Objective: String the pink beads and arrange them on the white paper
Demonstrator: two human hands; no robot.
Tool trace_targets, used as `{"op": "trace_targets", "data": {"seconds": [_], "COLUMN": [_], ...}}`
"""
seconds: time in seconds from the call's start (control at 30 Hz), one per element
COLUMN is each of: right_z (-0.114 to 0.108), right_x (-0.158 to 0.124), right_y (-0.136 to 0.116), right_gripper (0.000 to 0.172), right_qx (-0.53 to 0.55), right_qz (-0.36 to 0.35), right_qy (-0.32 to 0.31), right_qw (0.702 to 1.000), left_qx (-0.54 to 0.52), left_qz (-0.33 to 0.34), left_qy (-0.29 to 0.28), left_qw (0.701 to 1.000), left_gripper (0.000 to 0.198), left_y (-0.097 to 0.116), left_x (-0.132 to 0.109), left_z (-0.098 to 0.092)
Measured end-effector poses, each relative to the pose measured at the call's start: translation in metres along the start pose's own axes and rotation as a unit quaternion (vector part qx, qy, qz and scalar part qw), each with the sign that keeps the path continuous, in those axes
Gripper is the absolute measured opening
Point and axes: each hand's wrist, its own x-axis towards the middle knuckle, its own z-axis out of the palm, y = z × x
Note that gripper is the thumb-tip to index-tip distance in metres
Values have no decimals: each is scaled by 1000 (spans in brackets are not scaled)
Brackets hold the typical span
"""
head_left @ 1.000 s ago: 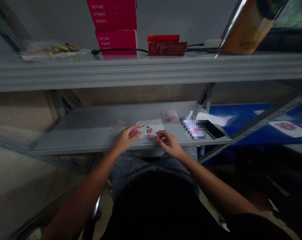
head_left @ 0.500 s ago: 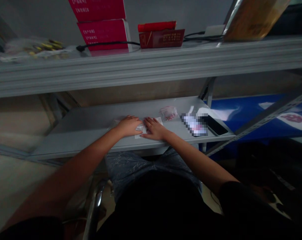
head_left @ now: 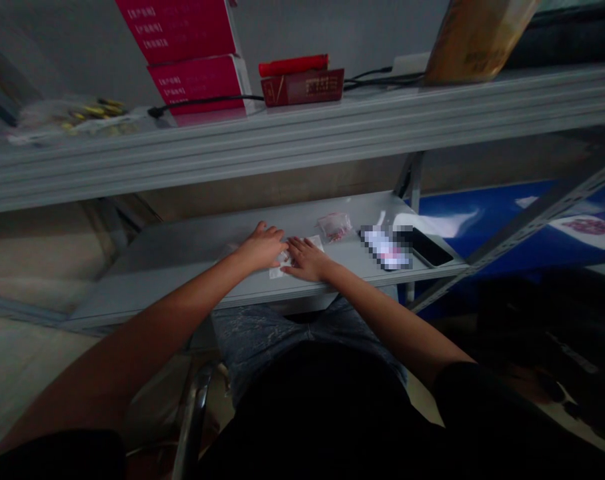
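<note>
On the lower grey shelf point(head_left: 182, 247), a small white sheet or flat packet point(head_left: 276, 273) lies under my hands. My right hand point(head_left: 308, 260) rests palm down on it with the fingers stretched out. Just left of it, my left hand point(head_left: 262, 248) is arched, its fingers loosely bent and apart. Its fingertips come close to the right fingers, over the sheet's left part. Small items between the hands are too dim to make out. A clear plastic bag point(head_left: 335, 227) with small reddish pieces lies right of my right hand.
Two phones, one with a blurred screen point(head_left: 386, 248) and one dark point(head_left: 431, 248), lie to the right. The upper shelf point(head_left: 282, 143) overhangs the back. It bears pink boxes point(head_left: 197, 80), a dark red box point(head_left: 305, 88), a cable and a bag of yellowish pieces point(head_left: 95, 115).
My left hand has lifted from lying flat to an arched shape with bent fingers. My right hand stays on the sheet. The camera view has shifted slightly.
</note>
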Motion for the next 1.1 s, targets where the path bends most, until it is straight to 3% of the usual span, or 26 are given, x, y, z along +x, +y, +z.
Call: {"op": "trace_targets", "data": {"seconds": [0.17,0.33,0.53,0.7,0.77,0.83,0.97,1.0,1.1], "right_z": [-1,-5,-7,-3,0,1,3,3,4], "right_x": [0,0,-1,-1,0,0,0,0,0], "right_y": [0,-1,-2,-1,0,0,1,1,2], "right_gripper": [88,86,78,81,84,86,86,86,87], "right_qx": [20,23,33,23,21,22,29,30,33], "right_qz": [1,-18,-20,-15,-10,-7,-5,-3,6], "right_qy": [16,43,48,52,54,54,50,50,52], "right_qw": [1000,999,998,998,998,998,998,998,998], "left_qx": [-12,-237,-465,-636,-668,-658,-471,-405,-270], "left_qz": [-8,-56,-132,-236,-258,-266,-327,-359,-454], "left_qy": [-20,-33,0,17,22,58,258,284,248], "left_qw": [1000,969,875,735,698,702,778,791,812], "left_gripper": [32,35,37,49,54,52,37,35,37], "left_y": [-12,-43,-59,-57,-59,-66,-90,-94,-94], "left_x": [0,1,-6,-10,-12,-18,-45,-54,-78], "left_z": [-1,2,5,7,4,-1,-6,-4,14]}}
